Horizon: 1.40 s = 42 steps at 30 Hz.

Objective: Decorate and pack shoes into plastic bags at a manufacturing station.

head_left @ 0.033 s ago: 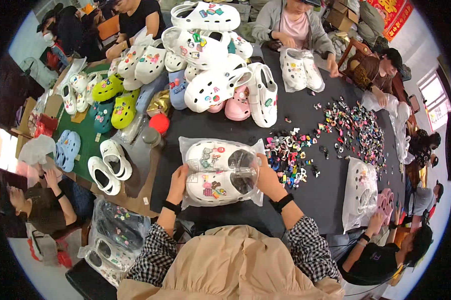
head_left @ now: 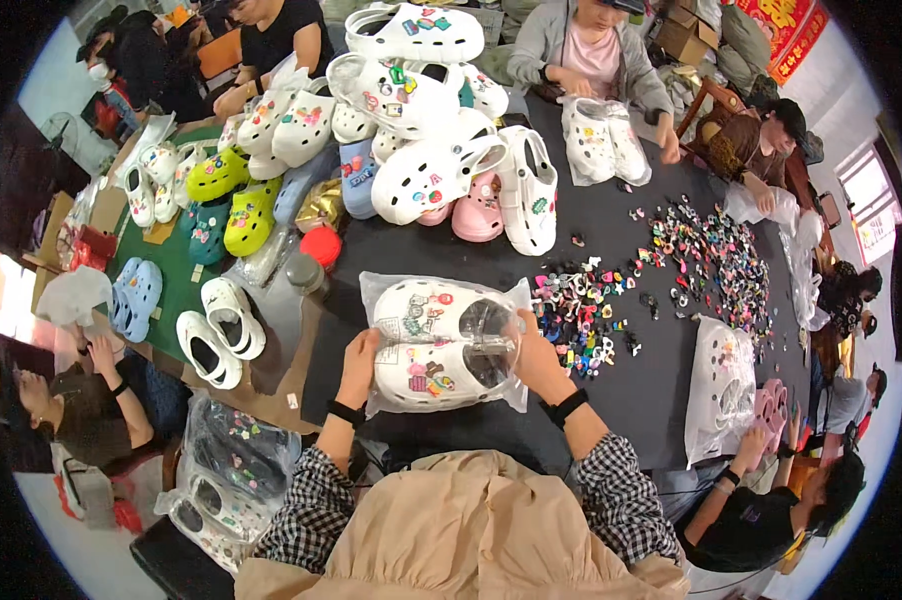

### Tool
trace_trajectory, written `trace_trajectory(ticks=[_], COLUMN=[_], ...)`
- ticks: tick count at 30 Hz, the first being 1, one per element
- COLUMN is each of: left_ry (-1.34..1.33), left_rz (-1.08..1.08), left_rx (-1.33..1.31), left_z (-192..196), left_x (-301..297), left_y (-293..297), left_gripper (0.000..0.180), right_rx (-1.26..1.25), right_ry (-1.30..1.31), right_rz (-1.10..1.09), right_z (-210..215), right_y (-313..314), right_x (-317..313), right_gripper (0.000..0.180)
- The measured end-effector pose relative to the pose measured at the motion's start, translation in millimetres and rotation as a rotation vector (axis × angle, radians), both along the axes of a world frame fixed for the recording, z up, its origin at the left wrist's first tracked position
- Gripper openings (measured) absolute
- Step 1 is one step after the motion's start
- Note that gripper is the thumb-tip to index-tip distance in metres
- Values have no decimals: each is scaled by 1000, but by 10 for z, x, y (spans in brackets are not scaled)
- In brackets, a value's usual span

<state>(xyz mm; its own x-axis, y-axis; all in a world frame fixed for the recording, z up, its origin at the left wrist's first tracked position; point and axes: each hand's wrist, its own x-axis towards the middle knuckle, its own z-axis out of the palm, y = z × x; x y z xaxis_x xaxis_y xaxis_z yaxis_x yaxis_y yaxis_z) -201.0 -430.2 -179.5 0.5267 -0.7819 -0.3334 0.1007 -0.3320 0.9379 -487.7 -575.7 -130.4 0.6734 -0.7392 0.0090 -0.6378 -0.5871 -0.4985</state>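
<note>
Two white clogs (head_left: 426, 345) | inside clear bag (head_left: 391, 290) | both hands (head_left: 359, 362) (head_left: 536, 358) gripping bag ends

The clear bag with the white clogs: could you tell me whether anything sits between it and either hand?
Nothing visible does. The left hand grips the clear bag at its left edge, and the right hand grips its right edge.
</note>
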Motion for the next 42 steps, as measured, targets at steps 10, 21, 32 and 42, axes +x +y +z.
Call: trace_trajectory(ticks=[10,21,32,42], left_ry=[-465,-538,63,-673], left_rz=[91,65,-217,79], left_rx=[-32,-11,-84,-52], left_z=[26,303,142,-46], left_x=[-62,-9,-49,294], left_y=[90,122,-59,-122], left_gripper=[24,22,64,45], right_rx=[-33,-74,-198,-139], right_ry=[-137,-196,-192,-200], right_rz=[-36,-98,85,-64], right_z=[362,563,610,617], right_y=[347,556,630,552], right_x=[-199,-462,-611,-789], right_gripper=[31,36,39,33])
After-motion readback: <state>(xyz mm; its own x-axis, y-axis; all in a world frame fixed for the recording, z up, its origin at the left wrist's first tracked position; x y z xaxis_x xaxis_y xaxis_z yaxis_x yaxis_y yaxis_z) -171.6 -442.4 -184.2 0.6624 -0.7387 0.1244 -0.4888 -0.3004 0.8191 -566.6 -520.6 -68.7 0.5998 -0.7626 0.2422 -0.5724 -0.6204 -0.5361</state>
